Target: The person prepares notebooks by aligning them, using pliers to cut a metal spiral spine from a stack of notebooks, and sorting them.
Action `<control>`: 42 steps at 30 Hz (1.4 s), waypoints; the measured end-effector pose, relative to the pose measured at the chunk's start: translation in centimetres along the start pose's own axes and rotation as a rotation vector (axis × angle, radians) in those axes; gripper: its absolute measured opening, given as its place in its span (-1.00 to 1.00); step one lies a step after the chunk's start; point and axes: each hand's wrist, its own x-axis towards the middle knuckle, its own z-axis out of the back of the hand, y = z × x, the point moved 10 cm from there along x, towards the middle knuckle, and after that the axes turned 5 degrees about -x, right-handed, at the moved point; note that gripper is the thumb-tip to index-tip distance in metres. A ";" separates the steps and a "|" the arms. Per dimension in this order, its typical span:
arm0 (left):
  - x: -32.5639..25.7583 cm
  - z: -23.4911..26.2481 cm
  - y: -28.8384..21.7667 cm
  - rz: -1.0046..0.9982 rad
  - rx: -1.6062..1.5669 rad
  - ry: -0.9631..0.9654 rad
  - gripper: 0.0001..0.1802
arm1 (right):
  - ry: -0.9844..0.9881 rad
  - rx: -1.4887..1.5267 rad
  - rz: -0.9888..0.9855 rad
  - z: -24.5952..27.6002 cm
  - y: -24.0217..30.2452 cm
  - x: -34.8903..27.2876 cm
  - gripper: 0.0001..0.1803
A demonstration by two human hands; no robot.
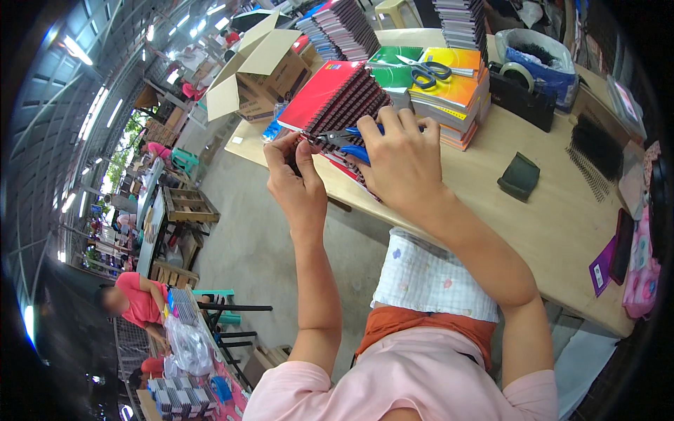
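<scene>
A stack of red spiral notebooks (324, 88) stands at the table's edge, black wire bindings toward me. My right hand (406, 158) is closed round the blue handles of a pair of pliers (349, 140). The pliers' metal jaws reach left to the corner of the bindings. My left hand (298, 168) is at that same corner, its thumb raised and its fingers curled against the notebooks' lower left end. What its fingertips pinch is too small to make out. Just behind the stack, scissors (425, 71) with dark blue handles lie on green and yellow notebooks (449, 95).
An open cardboard box (270, 77) stands at the far left. On the right are a tape dispenser (519, 91), a dark green block-like object (519, 177), loose black wire bindings (593, 154) and a phone (622, 245). A person in pink (140, 298) works at another table, lower left.
</scene>
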 end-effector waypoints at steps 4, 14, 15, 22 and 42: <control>-0.1 -0.1 -0.3 -0.035 0.006 -0.003 -0.87 | 0.025 0.029 0.000 -0.6 0.2 0.3 -0.83; -0.2 0.3 -0.1 -0.035 -0.019 -0.030 -0.88 | -0.016 0.056 0.025 1.1 -0.1 0.4 -0.82; -0.2 0.2 -0.3 -0.043 -0.009 -0.028 -0.88 | -0.025 0.044 0.026 1.2 0.1 0.6 -0.81; -0.4 0.3 -0.9 -0.043 0.019 -0.016 -0.89 | 0.006 0.034 0.047 0.2 0.9 0.9 -0.85; -19.6 -32.9 -4.9 1.865 -1.687 1.016 -0.77 | -0.603 1.674 -0.988 6.7 -27.3 -24.1 -0.39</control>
